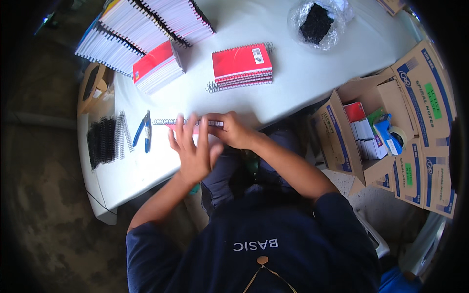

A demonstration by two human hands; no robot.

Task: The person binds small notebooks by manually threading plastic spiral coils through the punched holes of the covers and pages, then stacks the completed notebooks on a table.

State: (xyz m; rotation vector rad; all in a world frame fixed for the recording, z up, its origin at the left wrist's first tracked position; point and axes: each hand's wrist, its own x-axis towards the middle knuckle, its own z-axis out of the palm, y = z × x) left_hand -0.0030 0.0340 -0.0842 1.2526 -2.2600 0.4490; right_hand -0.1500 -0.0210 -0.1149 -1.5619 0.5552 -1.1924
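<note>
At the table's near edge I have a small notebook with a pink-red cover [194,130], standing tilted with a wire coil [165,122] along its top edge. The coil sticks out past the notebook's left end. My right hand [235,131] grips the notebook's right end, fingers bent round it. Across its front lies my left hand [192,152], fingers stretched and spread, their tips at the coil and slightly blurred. Left of the notebook lie blue-handled pliers [142,131]. Farther left are bunched black coils [101,141] and a few loose ones [122,134].
Behind my hands stands a stack of red spiral notebooks [242,63]. Unbound red-covered pads [159,66] sit beside tall rows of bound books [146,29]. A plastic bag [318,24] is at the back. An open carton [337,141] on the right holds pads and a tape dispenser [388,134].
</note>
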